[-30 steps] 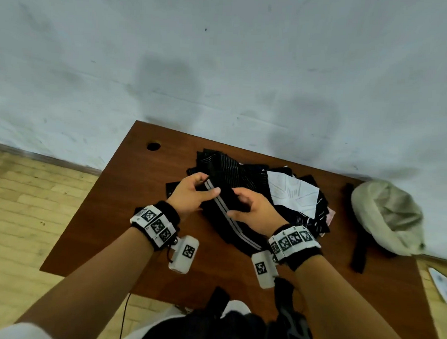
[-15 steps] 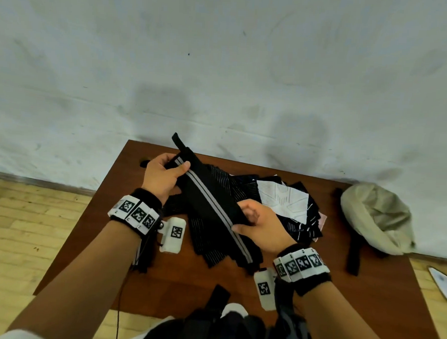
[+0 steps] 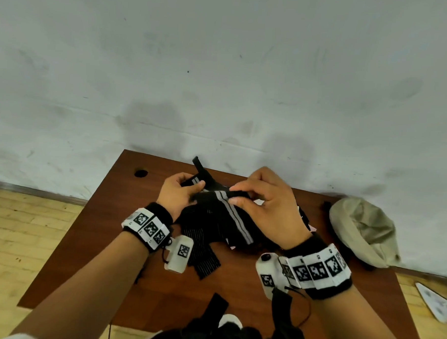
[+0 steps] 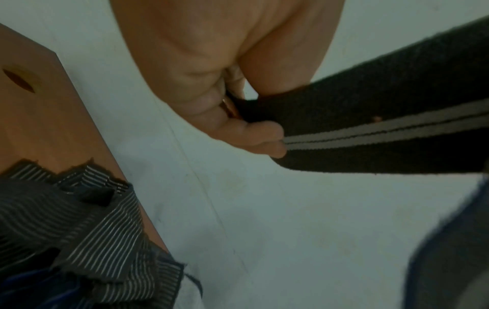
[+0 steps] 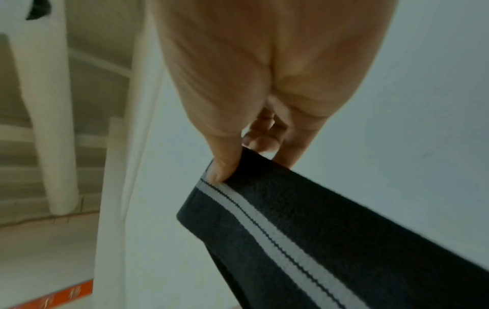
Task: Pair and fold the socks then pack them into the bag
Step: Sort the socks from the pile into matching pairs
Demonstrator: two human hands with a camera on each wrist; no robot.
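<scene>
Compared with half a second ago, the black sock with the grey double stripe (image 3: 230, 213) is no longer stretched in a long slant between hands held far apart. The right hand (image 3: 269, 207) has risen from the near side of the sock pile (image 3: 203, 248) to the far side, close beside the left hand (image 3: 180, 195), and the sock now bends over at the top, its striped length hanging down toward the person. The left hand has barely shifted and keeps its hold on the same end.

The left hand pinches the sock: the left wrist view shows thumb and curled fingers (image 4: 264, 135) closed on the fabric's edge right where the two grey stripes begin. The right hand pinches it too; in the right wrist view the thumb presses on the folded edge beside the stripe, with the other fingers behind the cloth. The sock is held in the air above the pile, which lies on the brown table (image 3: 91, 240) and includes thin-striped dark socks (image 4: 87, 230).

The beige bag (image 3: 363, 231) lies on the table to the right of the pile, well apart from both hands, with a dark strap beside it. A round hole (image 3: 141, 172) is in the table top to the left of the pile.

The wristbands (image 3: 148, 227) carry square black-and-white coded markers; no readable writing or brand shows on them or on the sock.
</scene>
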